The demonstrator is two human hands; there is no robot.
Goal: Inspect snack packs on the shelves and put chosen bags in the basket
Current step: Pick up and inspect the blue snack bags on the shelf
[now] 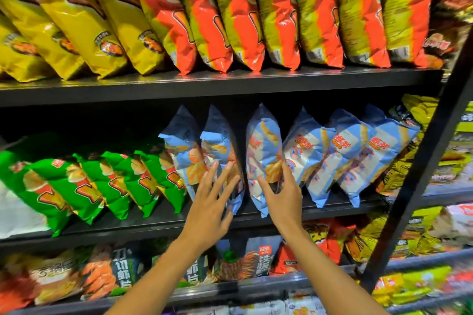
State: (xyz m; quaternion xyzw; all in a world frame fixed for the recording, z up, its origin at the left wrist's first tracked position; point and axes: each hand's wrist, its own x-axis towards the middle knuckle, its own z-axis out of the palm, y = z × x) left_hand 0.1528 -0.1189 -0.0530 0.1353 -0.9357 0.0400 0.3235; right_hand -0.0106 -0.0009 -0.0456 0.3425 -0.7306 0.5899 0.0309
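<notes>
Left hand (211, 202) fingers spread straight against second blue snack bag (220, 146), right hand (282, 193) thumb and fingers pinching third blue bag (263, 151), middle shelf (332, 208)

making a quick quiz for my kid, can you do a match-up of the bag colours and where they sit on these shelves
Things:
1. yellow bags
2. orange-red bags
3. green bags
4. blue bags

Places:
A. middle shelf, right part
B. top shelf, left part
C. middle shelf, left part
D. top shelf, right part

Pairs: 1-B, 2-D, 3-C, 4-A
</notes>
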